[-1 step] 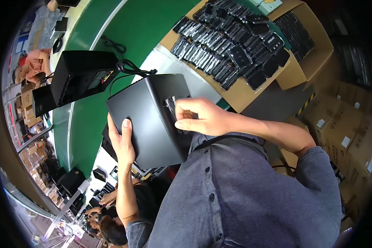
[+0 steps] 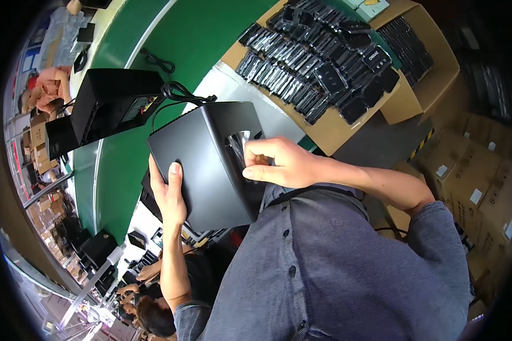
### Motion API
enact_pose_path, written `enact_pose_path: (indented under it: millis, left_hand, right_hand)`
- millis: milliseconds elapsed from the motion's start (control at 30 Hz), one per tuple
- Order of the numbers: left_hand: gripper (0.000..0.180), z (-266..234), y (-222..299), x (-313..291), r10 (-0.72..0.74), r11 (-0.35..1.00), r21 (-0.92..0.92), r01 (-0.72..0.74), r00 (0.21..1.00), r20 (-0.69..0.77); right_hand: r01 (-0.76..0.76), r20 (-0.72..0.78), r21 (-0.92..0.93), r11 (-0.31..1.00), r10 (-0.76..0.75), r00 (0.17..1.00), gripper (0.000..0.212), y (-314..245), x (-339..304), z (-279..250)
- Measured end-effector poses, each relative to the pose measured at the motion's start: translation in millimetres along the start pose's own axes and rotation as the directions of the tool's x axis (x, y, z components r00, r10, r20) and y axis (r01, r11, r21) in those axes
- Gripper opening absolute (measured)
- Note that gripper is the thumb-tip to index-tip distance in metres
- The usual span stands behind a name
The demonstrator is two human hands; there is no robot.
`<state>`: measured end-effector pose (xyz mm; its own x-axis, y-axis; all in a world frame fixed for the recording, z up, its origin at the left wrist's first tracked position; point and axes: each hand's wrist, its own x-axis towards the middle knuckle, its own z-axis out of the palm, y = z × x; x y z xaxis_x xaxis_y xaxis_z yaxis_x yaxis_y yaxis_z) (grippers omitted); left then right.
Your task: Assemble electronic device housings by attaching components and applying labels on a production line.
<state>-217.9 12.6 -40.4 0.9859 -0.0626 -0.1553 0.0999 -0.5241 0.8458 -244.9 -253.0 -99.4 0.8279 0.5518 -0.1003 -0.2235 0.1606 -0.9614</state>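
Note:
My left hand (image 2: 169, 196) grips the near left side of a dark grey, box-shaped casing (image 2: 196, 165), thumb flat on its broad face. The casing is tilted against my front. At its right-hand face my right hand (image 2: 284, 162) is closed, fingers curled and thumb pressed in. A wrinkled, shiny strip like plastic film (image 2: 238, 143) runs from these fingers along that face. The fingertips hide where the strip is pinched. Beyond the casing, a second black casing (image 2: 116, 105) stands on the green bench, its side partly open with coloured parts inside.
A cardboard tray (image 2: 338, 133) to the right bears many black, plastic-wrapped flat pieces (image 2: 330, 77). Behind it stands an open carton (image 2: 438, 74) with more. Black cables (image 2: 179, 94) lie on the green bench (image 2: 193, 40). Cartons (image 2: 466, 176) are stacked at right; other people work at lower left.
My right hand has shifted slightly right, away from the casing's broad face, and more of the shiny strip shows. My left hand and the casing are almost unmoved.

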Motion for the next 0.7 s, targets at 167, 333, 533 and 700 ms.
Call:
enact_pose_path:
  millis: [167,333,533,700]
  left_hand:
    - [0.061,-3.7,6.2,-3.7,-0.046,0.998,-0.049,0.048,0.999,0.027]
    - [0.062,0.7,6.4,-2.2,-0.032,0.999,-0.036,0.032,0.999,0.010]
    - [0.066,-1.7,8.3,-1.3,-0.073,0.995,-0.074,0.074,0.997,0.015]
    - [0.066,4.2,9.1,0.4,-0.044,0.992,-0.116,0.043,0.999,-0.006]
  right_hand:
    - [0.000,0.023,-0.048,0.999,0.001,1.000,0.023,-4.0,-7.4,1.9]
    - [0.138,0.065,-0.149,0.979,-0.130,0.989,0.022,0.8,-2.4,-3.5]
    - [0.150,0.087,-0.082,0.985,-0.143,0.986,0.023,7.2,2.7,-3.8]
    - [0.128,0.090,-0.113,0.985,-0.118,0.989,0.023,4.7,6.1,-3.7]
